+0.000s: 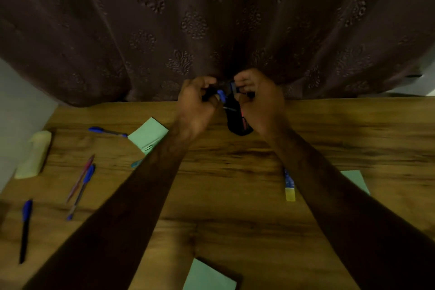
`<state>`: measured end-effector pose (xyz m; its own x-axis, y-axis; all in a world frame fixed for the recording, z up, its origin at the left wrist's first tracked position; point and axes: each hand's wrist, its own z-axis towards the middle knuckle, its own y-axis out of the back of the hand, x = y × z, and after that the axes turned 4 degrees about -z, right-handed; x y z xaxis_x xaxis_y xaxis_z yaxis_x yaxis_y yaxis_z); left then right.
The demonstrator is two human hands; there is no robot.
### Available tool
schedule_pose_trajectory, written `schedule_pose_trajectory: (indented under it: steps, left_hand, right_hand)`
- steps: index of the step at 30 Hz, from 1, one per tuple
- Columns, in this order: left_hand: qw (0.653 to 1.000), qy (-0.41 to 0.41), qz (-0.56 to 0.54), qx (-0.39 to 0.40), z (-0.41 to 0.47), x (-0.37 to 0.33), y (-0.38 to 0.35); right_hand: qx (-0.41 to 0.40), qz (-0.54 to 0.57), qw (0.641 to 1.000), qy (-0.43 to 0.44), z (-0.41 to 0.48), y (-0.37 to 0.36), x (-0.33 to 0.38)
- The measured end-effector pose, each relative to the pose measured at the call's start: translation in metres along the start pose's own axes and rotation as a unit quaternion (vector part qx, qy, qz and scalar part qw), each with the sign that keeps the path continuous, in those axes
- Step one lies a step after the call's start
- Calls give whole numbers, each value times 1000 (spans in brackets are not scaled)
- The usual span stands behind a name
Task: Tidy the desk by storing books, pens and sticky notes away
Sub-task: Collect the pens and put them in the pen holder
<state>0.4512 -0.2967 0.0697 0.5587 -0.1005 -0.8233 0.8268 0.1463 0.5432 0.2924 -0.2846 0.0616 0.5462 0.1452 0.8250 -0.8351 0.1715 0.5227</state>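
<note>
Lying loose on the near tabletop [235, 219]: green sticky notes [209, 275] and several pens [82, 188]. Farther back, below the curtain [211, 19], pen storage under way: left hand [195, 103] fingers curled, pinching a blue pen [221, 95] at the mouth of a black case [237, 125], right hand [256, 101] fingers curled around its top. Next, probably: slide that pen fully in, then reach back for another.

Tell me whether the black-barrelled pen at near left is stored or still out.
Still out: the black-barrelled pen lies loose on the desk, not in anything.
</note>
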Motion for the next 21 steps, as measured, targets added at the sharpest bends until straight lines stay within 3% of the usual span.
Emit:
schedule_pose_trajectory:
  steps: [4, 9, 21]
  left_hand:
    - [1000, -6, 12, -8, -25, -1, 21]
    - [999, -7, 19, -44, -60, 5, 53]
    - [988, 105, 26, -115, -121, 82, 150]
  right_hand:
    - [30, 25, 999, 35, -13, -12, 22]
    - [124, 39, 989, 75, -38, -43, 42]
    - [250, 35, 962, 99, -83, -149, 107]
